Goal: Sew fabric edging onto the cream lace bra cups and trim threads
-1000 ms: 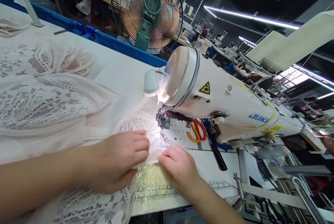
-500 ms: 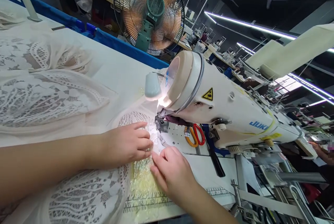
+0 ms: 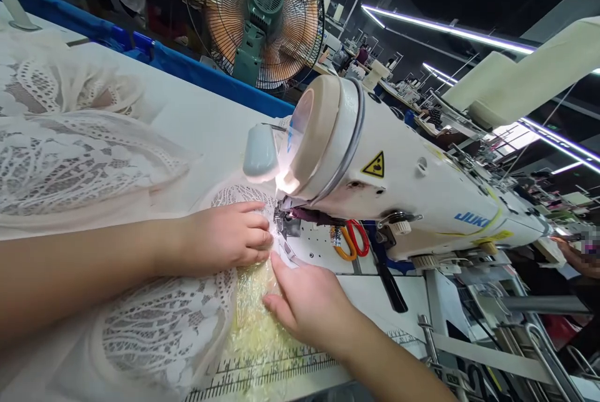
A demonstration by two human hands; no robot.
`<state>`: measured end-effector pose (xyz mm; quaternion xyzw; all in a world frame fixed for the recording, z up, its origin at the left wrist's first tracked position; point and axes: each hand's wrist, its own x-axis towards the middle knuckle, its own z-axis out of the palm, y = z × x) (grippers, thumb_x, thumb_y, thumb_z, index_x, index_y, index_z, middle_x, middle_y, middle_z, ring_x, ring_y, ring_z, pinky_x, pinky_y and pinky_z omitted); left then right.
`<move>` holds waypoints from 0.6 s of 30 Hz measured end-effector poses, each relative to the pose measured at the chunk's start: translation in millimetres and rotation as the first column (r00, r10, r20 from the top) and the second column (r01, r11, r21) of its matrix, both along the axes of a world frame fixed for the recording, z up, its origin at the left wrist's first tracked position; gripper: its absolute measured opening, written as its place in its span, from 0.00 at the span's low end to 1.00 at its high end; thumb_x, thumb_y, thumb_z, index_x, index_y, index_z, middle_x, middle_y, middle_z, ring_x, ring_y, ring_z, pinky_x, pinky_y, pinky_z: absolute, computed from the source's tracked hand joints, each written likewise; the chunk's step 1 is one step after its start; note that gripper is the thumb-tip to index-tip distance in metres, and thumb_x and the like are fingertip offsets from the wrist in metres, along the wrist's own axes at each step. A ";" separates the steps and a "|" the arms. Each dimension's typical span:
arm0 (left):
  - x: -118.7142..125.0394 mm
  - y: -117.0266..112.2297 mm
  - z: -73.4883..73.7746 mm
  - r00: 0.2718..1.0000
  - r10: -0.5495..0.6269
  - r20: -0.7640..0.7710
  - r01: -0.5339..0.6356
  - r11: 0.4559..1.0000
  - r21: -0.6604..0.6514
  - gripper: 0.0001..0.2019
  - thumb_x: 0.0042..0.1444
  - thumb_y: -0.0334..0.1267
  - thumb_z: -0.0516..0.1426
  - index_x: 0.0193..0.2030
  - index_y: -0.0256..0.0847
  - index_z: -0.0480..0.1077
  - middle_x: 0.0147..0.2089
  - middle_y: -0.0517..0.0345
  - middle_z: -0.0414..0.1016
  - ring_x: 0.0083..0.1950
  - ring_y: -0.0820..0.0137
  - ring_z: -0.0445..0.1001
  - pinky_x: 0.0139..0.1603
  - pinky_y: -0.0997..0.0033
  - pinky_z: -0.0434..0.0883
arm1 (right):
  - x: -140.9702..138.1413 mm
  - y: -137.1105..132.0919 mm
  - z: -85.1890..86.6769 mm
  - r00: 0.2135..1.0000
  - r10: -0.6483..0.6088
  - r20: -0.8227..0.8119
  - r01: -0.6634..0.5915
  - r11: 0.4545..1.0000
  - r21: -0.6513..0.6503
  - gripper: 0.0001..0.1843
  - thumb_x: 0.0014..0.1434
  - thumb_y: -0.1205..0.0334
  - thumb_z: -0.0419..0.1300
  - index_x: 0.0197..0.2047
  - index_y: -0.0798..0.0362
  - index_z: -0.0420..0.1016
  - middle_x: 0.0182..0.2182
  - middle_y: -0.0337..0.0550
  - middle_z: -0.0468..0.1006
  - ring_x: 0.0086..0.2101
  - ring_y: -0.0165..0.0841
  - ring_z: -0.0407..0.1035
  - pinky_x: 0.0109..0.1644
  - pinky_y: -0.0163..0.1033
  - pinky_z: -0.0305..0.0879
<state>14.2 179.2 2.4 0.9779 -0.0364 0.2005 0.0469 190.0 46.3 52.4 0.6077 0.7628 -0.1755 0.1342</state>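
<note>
My left hand [image 3: 227, 236] lies on white lace fabric [image 3: 154, 327], its curled fingers pressing the cloth right beside the presser foot [image 3: 282, 224] of a white sewing machine [image 3: 398, 189]. My right hand [image 3: 304, 302] rests flat on the table just in front of the needle, fingers stretched out and pointing at the foot, over a patch of yellowish tape [image 3: 257, 333]. The fabric edge runs between both hands under the foot. The machine lamp [image 3: 259, 152] shines on that spot.
More lace fabric [image 3: 70, 158] is heaped on the white table at the left. A standing fan [image 3: 255, 14] is behind the table's blue edge. Orange and red scissors [image 3: 350, 241] hang on the machine. A ruler strip [image 3: 262, 371] runs along the near edge. Other workstations fill the background.
Both hands have moved forward toward the presser foot, carrying the lace edge up to it. My right hand has opened from curled fingers to flat. The camera shifted slightly.
</note>
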 end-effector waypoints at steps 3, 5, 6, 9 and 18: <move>1.0 8.6 -1.2 1.000 0.005 -0.006 -0.005 1.000 0.002 0.15 0.59 0.27 0.55 0.44 0.52 0.77 0.48 0.57 0.81 0.50 0.62 0.74 0.71 0.52 0.52 | -2.5 6.6 4.5 0.999 -0.001 0.051 0.005 0.997 -0.079 0.40 0.65 0.48 0.51 0.71 0.65 0.49 0.40 0.55 0.82 0.42 0.49 0.76 0.38 0.46 0.69; 2.0 12.9 1.6 0.998 0.024 -0.058 -0.024 1.000 -0.005 0.15 0.60 0.28 0.54 0.45 0.53 0.77 0.49 0.57 0.81 0.51 0.62 0.74 0.70 0.53 0.54 | -4.0 10.5 6.0 0.998 -0.012 0.061 0.019 0.993 -0.115 0.43 0.65 0.46 0.50 0.72 0.66 0.45 0.38 0.56 0.82 0.39 0.50 0.76 0.36 0.46 0.69; 2.7 14.6 4.0 0.995 0.041 -0.095 -0.042 0.999 -0.009 0.15 0.61 0.29 0.54 0.45 0.54 0.77 0.49 0.57 0.80 0.52 0.62 0.74 0.70 0.54 0.55 | -4.7 12.0 6.3 0.998 -0.020 0.061 0.027 0.992 -0.120 0.44 0.65 0.45 0.50 0.72 0.67 0.44 0.38 0.56 0.82 0.38 0.50 0.76 0.35 0.47 0.69; 5.3 18.6 13.2 0.981 0.083 -0.174 -0.084 0.996 0.001 0.16 0.62 0.29 0.54 0.45 0.54 0.78 0.50 0.57 0.80 0.54 0.61 0.73 0.67 0.57 0.60 | -6.2 14.5 6.1 0.998 -0.037 0.059 0.044 0.990 -0.130 0.45 0.65 0.45 0.50 0.73 0.67 0.42 0.36 0.57 0.81 0.36 0.51 0.76 0.33 0.47 0.68; 11.1 35.7 14.6 0.963 0.174 -0.208 -0.203 0.971 -0.127 0.14 0.63 0.33 0.53 0.44 0.51 0.79 0.44 0.53 0.81 0.54 0.61 0.73 0.58 0.60 0.68 | -3.8 13.8 4.6 0.998 -0.045 0.033 0.049 0.992 -0.119 0.44 0.65 0.45 0.51 0.73 0.66 0.43 0.32 0.53 0.80 0.34 0.48 0.75 0.31 0.44 0.65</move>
